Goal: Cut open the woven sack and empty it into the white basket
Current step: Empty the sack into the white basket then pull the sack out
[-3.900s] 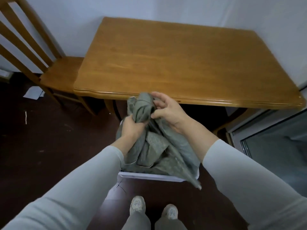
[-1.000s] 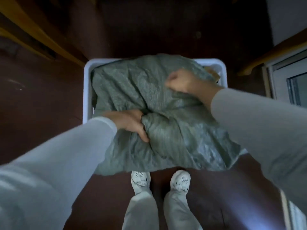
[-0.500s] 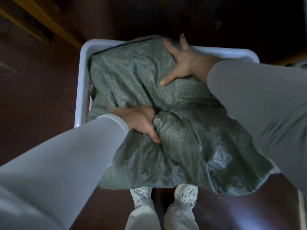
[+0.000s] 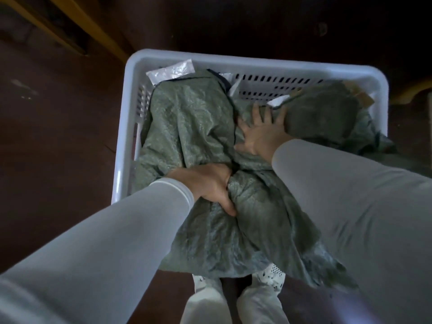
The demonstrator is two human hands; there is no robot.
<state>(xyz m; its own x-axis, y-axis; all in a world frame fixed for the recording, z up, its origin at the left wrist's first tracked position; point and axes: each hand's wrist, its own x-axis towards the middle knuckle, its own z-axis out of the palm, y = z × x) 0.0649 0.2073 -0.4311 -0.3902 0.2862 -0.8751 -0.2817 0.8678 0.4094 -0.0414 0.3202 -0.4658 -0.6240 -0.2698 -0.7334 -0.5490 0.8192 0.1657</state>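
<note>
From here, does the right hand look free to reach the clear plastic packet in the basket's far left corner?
Probably yes. The right hand lies open on the sack, holding nothing, and the packet lies exposed above the sack's fold.

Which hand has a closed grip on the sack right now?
The left hand: it is clenched around a bunched fold of the woven sack. The right hand lies spread flat, pressing down farther into the white basket.
</note>
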